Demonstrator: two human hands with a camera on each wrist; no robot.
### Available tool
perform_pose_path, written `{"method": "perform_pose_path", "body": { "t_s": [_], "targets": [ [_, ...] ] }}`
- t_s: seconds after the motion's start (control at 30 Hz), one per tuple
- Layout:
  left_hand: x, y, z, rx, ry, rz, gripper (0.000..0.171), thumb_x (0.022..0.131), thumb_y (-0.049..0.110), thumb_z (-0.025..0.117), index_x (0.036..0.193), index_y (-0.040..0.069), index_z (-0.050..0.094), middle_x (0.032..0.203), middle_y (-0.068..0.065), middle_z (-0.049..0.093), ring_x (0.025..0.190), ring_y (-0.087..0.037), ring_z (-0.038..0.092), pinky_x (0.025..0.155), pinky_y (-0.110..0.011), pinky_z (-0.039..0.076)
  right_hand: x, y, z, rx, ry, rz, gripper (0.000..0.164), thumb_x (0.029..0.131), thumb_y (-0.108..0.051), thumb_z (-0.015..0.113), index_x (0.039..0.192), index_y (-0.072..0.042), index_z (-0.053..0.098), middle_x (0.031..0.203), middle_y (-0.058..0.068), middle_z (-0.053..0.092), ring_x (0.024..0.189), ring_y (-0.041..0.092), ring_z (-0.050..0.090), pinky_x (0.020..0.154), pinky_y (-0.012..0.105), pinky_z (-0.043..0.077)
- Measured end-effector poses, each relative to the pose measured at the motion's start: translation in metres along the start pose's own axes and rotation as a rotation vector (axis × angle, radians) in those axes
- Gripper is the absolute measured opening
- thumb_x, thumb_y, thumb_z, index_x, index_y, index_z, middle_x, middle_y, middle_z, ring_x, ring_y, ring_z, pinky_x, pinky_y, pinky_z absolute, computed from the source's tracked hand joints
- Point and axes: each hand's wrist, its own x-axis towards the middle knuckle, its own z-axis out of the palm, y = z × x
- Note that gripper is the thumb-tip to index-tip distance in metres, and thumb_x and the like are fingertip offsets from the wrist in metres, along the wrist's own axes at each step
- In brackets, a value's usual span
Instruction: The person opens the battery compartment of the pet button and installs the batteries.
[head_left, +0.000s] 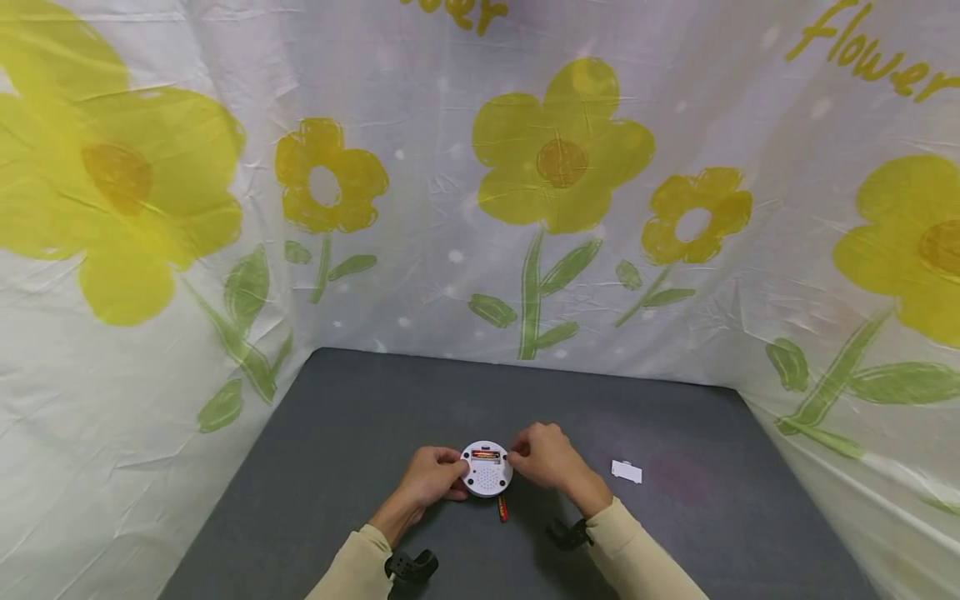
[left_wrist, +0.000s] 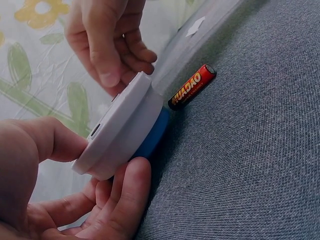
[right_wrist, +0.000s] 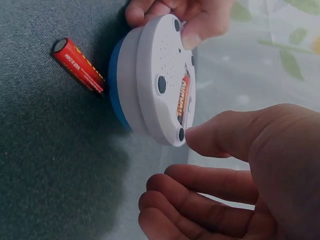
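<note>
At lower centre of the head view, the left hand [head_left: 431, 477] grasps the white device [head_left: 487, 478] by its edge; the right hand [head_left: 552, 457] has a loose grip, thumb at the opposite edge. A red battery [head_left: 502, 510] lies just below; the worktop [head_left: 420, 396] ends well above.

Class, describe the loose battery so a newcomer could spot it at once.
On the dark grey table, find the round white device held by the left hand. By its near edge lies a red battery with a black end. Unlike the battery set into the device, it lies outside, on the table.
</note>
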Motion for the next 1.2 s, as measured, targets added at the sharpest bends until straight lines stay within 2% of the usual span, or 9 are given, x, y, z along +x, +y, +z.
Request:
{"method": "perform_pose_path", "body": {
  "t_s": [0.07,0.17,0.37,0.43,0.63,0.87,0.97,1.1,1.2],
  "targets": [
    [0.000,-0.001,0.000,-0.005,-0.004,0.004,0.036,0.093,0.003,0.065,0.124,-0.015,0.067,0.098,-0.015,0.077,0.073,-0.015,0.074,0.067,-0.033,0.069,-0.001,0.011,0.004,-0.016,0.012,-0.031,0.016,0.092,-0.021,0.076,0.096,-0.008,0.085,0.086,0.001,0.080,0.080,0.017,0.073,0.069,0.041,0.062],
    [0.000,-0.002,0.000,-0.008,-0.004,0.007,0.036,0.093,0.003,0.065,0.124,-0.015,0.067,0.097,-0.015,0.077,0.072,-0.015,0.074,0.067,-0.033,0.069,-0.008,0.014,0.003,-0.026,0.015,-0.038,0.017,0.088,-0.019,0.074,0.095,-0.007,0.084,0.085,0.001,0.078,0.077,0.016,0.070,0.067,0.042,0.062],
    [-0.001,-0.002,0.001,-0.001,0.002,0.001,0.037,0.094,0.004,0.066,0.126,-0.015,0.067,0.098,-0.015,0.077,0.073,-0.016,0.074,0.068,-0.034,0.069,-0.024,0.000,0.001,-0.019,-0.048,0.074,0.003,0.079,-0.013,0.079,0.077,-0.011,0.078,0.074,-0.001,0.069,0.066,0.017,0.059,0.059,0.038,0.052],
    [-0.001,-0.001,0.002,-0.001,0.005,-0.001,0.037,0.094,0.004,0.066,0.126,-0.015,0.067,0.098,-0.015,0.077,0.073,-0.016,0.074,0.068,-0.034,0.069,-0.027,0.004,0.008,-0.027,-0.052,0.085,0.008,0.078,-0.015,0.081,0.073,-0.014,0.076,0.071,-0.002,0.067,0.064,0.018,0.057,0.057,0.038,0.050],
    [-0.002,0.001,0.002,-0.002,0.013,0.001,0.036,0.093,0.004,0.066,0.124,-0.015,0.067,0.097,-0.015,0.077,0.072,-0.015,0.074,0.067,-0.034,0.069,-0.023,0.041,0.048,-0.089,-0.023,0.076,0.017,0.079,-0.036,0.084,0.069,-0.026,0.074,0.070,-0.010,0.065,0.063,0.013,0.055,0.055,0.037,0.047],
    [-0.003,0.001,0.003,0.001,0.022,-0.002,0.035,0.093,0.004,0.067,0.122,-0.014,0.068,0.095,-0.014,0.077,0.071,-0.015,0.074,0.067,-0.033,0.069,-0.038,0.002,0.032,-0.010,-0.006,0.113,0.020,0.077,-0.032,0.089,0.069,-0.018,0.078,0.071,-0.001,0.070,0.065,0.022,0.063,0.059,0.043,0.053],
    [-0.003,0.002,0.003,0.007,0.026,-0.004,0.034,0.093,0.004,0.067,0.122,-0.014,0.068,0.095,-0.014,0.077,0.071,-0.015,0.074,0.067,-0.033,0.069,-0.036,0.008,0.042,-0.039,0.009,0.109,0.022,0.079,-0.036,0.088,0.066,-0.021,0.078,0.068,-0.005,0.069,0.062,0.018,0.060,0.055,0.042,0.050],
    [-0.004,0.002,0.003,0.021,0.031,-0.005,0.035,0.094,0.005,0.068,0.123,-0.013,0.069,0.097,-0.014,0.077,0.072,-0.015,0.075,0.067,-0.033,0.069,-0.029,0.031,0.070,-0.076,0.052,0.052,0.026,0.081,-0.043,0.087,0.063,-0.028,0.076,0.062,-0.013,0.064,0.056,0.010,0.053,0.049,0.037,0.042],
    [-0.003,0.002,0.003,0.027,0.028,-0.002,0.036,0.094,0.006,0.068,0.125,-0.013,0.068,0.098,-0.014,0.077,0.073,-0.015,0.075,0.068,-0.033,0.069,-0.030,0.025,0.070,-0.059,0.066,0.062,0.027,0.080,-0.038,0.090,0.062,-0.026,0.074,0.062,-0.010,0.064,0.056,0.013,0.054,0.049,0.036,0.043]
  ]
}}
